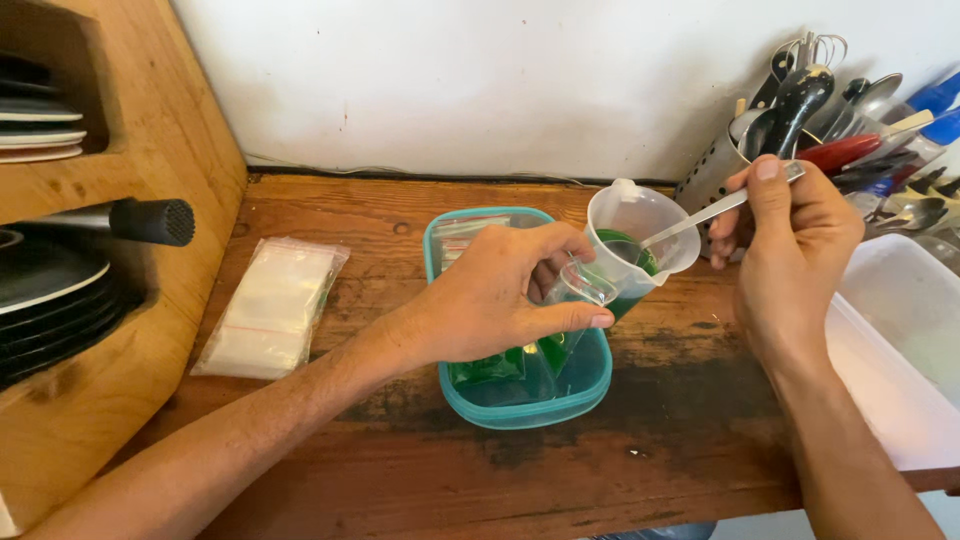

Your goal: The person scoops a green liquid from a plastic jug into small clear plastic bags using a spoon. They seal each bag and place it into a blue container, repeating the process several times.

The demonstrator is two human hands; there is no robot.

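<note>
Holding a clear measuring jug [640, 245] with green liquid above the far right corner of the teal container [520, 400], left hand [500, 300] fingers wrapped around its handle side and a small clear bag [565, 320] beneath. Right hand [790, 240], right of the container, fingers pinched on a metal spoon [700, 215] reaching into the jug. Stack of clear bags [270, 305] left of the container on the table [650, 440].

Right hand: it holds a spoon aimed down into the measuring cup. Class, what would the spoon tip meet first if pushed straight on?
Probably the green liquid in the clear measuring cup, then the cup's wall; the right hand aims the spoon there. Depth is unclear.
</note>
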